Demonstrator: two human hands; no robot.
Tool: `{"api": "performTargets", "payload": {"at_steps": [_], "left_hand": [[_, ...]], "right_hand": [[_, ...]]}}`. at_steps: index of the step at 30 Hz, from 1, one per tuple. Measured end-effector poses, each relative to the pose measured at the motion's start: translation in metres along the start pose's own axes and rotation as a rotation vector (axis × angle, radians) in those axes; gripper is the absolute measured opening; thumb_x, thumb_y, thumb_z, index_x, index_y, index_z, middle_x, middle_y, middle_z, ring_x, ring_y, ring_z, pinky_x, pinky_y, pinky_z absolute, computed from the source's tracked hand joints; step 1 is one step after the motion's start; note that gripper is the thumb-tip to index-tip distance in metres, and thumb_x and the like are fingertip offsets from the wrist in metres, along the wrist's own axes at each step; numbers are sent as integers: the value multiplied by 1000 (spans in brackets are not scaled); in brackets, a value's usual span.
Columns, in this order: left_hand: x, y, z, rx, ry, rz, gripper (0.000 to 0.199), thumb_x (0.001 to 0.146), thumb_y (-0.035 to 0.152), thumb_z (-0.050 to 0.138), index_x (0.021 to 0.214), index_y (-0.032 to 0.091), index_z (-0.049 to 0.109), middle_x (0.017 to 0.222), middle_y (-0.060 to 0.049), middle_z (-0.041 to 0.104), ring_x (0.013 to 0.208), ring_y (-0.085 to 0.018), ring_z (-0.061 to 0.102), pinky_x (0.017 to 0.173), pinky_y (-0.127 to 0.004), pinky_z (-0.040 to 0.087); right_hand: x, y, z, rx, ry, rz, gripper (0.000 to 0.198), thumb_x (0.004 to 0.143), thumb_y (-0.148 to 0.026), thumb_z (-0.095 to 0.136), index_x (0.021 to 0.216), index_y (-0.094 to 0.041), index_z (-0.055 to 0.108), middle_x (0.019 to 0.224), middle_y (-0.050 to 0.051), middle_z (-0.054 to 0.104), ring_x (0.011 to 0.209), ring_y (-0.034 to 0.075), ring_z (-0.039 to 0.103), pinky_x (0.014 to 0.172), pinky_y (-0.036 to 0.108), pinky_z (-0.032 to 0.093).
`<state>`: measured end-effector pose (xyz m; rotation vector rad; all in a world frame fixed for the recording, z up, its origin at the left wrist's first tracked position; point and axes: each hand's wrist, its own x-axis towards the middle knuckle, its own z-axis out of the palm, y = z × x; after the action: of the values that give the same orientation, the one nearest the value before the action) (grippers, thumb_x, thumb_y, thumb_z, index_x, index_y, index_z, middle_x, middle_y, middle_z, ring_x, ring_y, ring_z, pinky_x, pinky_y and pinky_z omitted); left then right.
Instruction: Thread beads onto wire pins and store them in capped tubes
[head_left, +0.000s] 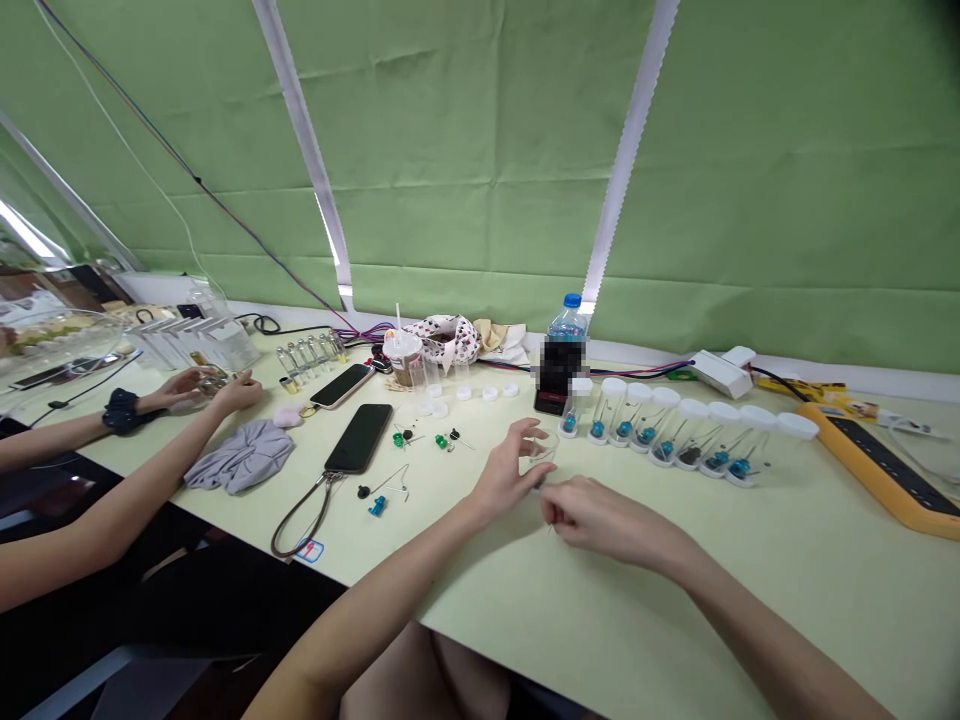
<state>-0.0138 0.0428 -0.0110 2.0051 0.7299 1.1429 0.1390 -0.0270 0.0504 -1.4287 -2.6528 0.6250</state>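
Desk (585, 620), front edge inward: right hand (607, 520), fingers curled together; cannot tell what, if anything, they grip. Left hand (502, 475) just beside it, thumb and fingers closed on clear vial (546, 447) around mid-desk. Blue part (377, 506) lies left, toward front edge; green parts (398, 440) farther back. Capped vials (665, 440) row toward right edge. Bottle (568, 322) at back edge.
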Motion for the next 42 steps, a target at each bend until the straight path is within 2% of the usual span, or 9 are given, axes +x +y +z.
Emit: {"api": "performTargets", "payload": {"at_steps": [3, 5, 8, 10, 19, 26, 28, 33, 42], "left_hand": [[-1, -1, 4, -142, -45, -21, 53, 77, 27, 63, 121, 22, 33, 103, -7, 60, 95, -17, 59, 87, -38, 47], [-2, 0, 6, -196, -70, -47, 54, 75, 28, 66, 119, 22, 35, 101, -7, 61, 96, -18, 60, 89, -40, 47], [-2, 4, 7, -232, -84, -90, 58, 70, 29, 70, 117, 22, 37, 101, -7, 62, 97, -19, 60, 90, -41, 47], [-3, 5, 7, -244, -83, -92, 59, 69, 28, 71, 116, 22, 37, 101, -7, 63, 98, -19, 60, 91, -41, 46], [-3, 4, 7, -225, -73, -87, 54, 74, 30, 67, 117, 21, 37, 103, -9, 64, 100, -19, 60, 91, -41, 45], [-1, 2, 5, -201, -15, -86, 50, 75, 30, 66, 116, 21, 37, 103, -9, 63, 98, -18, 60, 88, -39, 46], [0, 1, 4, -197, -10, -92, 48, 76, 31, 65, 115, 21, 38, 104, -9, 62, 97, -18, 59, 88, -38, 45], [1, -5, 7, -137, -118, -132, 52, 69, 30, 71, 112, 21, 43, 104, -8, 60, 99, -20, 56, 86, -35, 43], [-5, -12, 18, -92, -232, -164, 46, 75, 27, 63, 118, 22, 47, 78, 2, 54, 71, -12, 50, 71, -26, 41]], "right_hand": [[-9, -1, -29, 445, 146, -73, 13, 84, -17, 43, 84, -19, 55, 76, 1, 64, 69, 14, 61, 60, 23, 44], [-10, 0, -39, 573, 384, -62, 13, 86, -26, 45, 87, -19, 56, 77, 3, 65, 72, 16, 63, 64, 27, 47], [-5, 8, -38, 532, 675, 15, 17, 85, -34, 50, 86, -20, 60, 78, 4, 66, 74, 18, 62, 66, 30, 48], [-1, 14, -33, 427, 717, 40, 16, 85, -33, 50, 84, -21, 62, 80, 3, 66, 74, 17, 61, 66, 29, 46], [-6, 28, -40, 159, 639, 107, 21, 89, -28, 41, 94, -23, 60, 97, 3, 64, 82, 17, 59, 66, 27, 44], [-5, 53, -9, -217, -56, 356, 24, 68, -18, 63, 91, -18, 57, 93, 7, 60, 86, 25, 57, 63, 27, 35], [0, 56, 3, -225, -109, 380, 28, 59, -14, 68, 85, -15, 57, 88, 8, 60, 83, 27, 57, 60, 27, 33], [5, 57, 3, -189, -78, 324, 18, 68, -8, 54, 84, -18, 54, 86, 7, 59, 85, 23, 57, 61, 25, 34], [-10, 48, -38, 97, 260, 103, 26, 82, -28, 47, 108, -24, 52, 110, 5, 55, 96, 21, 54, 80, 31, 40]]}}
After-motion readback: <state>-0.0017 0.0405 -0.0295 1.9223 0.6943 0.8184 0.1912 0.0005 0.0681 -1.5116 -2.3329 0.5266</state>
